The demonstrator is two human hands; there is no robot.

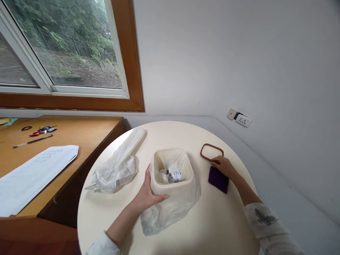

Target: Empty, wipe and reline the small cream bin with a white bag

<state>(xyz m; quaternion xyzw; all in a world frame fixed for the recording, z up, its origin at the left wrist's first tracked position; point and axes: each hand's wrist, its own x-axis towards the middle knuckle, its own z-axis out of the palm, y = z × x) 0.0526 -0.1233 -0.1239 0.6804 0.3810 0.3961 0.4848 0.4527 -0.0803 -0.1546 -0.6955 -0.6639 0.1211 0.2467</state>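
A small square-mouthed trash bin (172,188) stands upright on the round table, lined with a translucent white plastic bag (166,219) folded over its rim and hanging loose down the outside. Crumpled paper (174,175) lies inside. My left hand (150,196) grips the bin's near left side, thumb across the front below the rim. Off to the right, my right hand (223,165) pinches the near right edge of a brown rounded-square ring (212,146), which appears to lie on the table. Just below that hand is a dark purple folded cloth (218,180).
Left of the bin, another crumpled white plastic bag (114,170) lies on the round cream table (170,129). A wooden desk (90,131) adjoins it, bearing papers (39,177), a pen (33,141) and keys (44,130). A wall with a socket (243,120) rises behind.
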